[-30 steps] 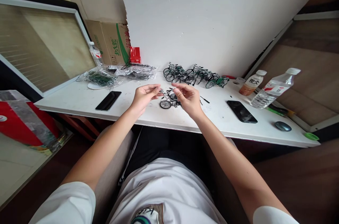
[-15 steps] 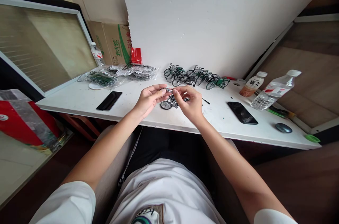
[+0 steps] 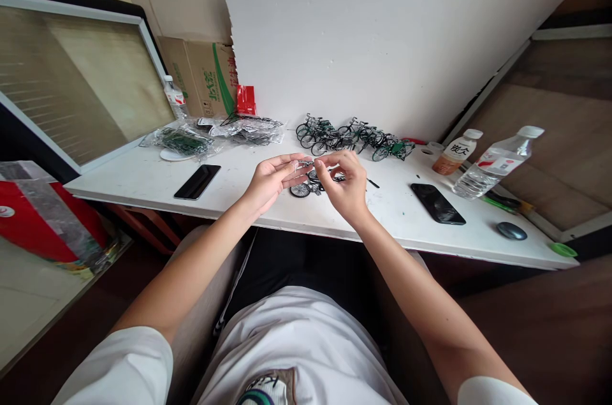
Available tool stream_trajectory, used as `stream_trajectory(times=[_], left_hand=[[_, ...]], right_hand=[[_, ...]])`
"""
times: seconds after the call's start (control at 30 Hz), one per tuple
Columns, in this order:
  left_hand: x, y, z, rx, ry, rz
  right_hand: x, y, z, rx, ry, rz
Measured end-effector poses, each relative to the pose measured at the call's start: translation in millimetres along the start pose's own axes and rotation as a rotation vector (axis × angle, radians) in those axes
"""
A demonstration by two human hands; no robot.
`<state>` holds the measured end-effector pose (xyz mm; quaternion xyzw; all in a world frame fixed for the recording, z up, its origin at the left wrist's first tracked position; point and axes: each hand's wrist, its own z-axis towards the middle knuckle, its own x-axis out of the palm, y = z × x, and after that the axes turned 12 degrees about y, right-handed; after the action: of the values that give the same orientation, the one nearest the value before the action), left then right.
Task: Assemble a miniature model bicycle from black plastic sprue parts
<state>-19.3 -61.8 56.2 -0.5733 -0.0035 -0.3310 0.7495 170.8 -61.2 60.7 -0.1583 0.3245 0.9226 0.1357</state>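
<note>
Over the front of the white table, my left hand [image 3: 271, 182] is closed in a pinch on a small silvery metal part [image 3: 304, 164], too small to name exactly. My right hand [image 3: 345, 183] meets it from the other side, thumb and forefinger pinched at the part's right end; what lies between those fingertips is hidden. Below and behind the fingers a black miniature bicycle [image 3: 301, 189] rests on the table, partly covered by my right hand. Farther back, several dark green and black miniature bicycles [image 3: 356, 135] stand crowded in a row.
Plastic bags of parts [image 3: 184, 141] lie at the back left by a cardboard box [image 3: 198, 76]. One phone [image 3: 197, 182] lies left, another phone [image 3: 437, 204] right. Bottles [image 3: 500, 162] and a dark mouse-like object [image 3: 512, 231] are at the right. A white board [image 3: 382, 48] rises behind.
Both hands have shifted very slightly, the right one a little up and to the right. The small metal part has moved slightly right with the fingertips.
</note>
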Motion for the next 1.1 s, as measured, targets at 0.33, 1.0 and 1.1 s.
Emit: stream_trajectory(times=[0.33,1.0,1.1], left_hand=[[15.6,-8,-3,-0.029,-0.027,-0.107],[8.1,0,-2,0.015,-0.02,-0.015],[7.5,0,-2,0.013,-0.019,-0.007]], right_hand=[[1,-5,0,-0.057,-0.075,-0.037],[-6,-10,9,0.363,0.191,0.539],[-8,-12,8,0.423,0.255,0.65]])
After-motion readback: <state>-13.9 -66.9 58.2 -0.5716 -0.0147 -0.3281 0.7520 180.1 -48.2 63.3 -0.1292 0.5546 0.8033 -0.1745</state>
